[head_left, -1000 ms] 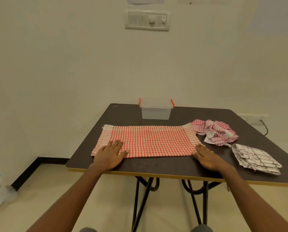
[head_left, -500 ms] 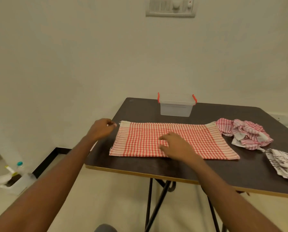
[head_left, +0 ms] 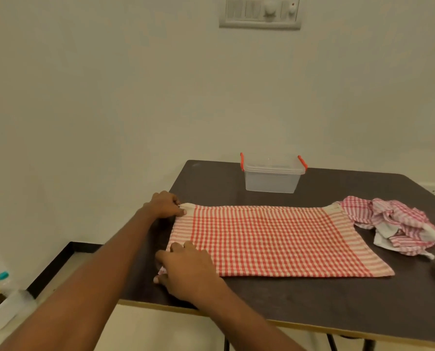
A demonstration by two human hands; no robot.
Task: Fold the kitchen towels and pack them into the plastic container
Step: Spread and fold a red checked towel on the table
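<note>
Both hands are pinching the towel (head_left: 269, 239): left hand (head_left: 166, 205) gripping its far-left corner, right hand (head_left: 186, 268) its near-left corner. Beyond the towel, the container (head_left: 272, 179) is sitting open.

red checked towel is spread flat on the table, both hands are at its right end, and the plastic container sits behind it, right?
Not quite. The head view shows both hands at the left end of the red checked towel: the left hand at its far corner, the right hand at its near corner. The rest holds: it lies flat on the table, the plastic container behind it.
</note>
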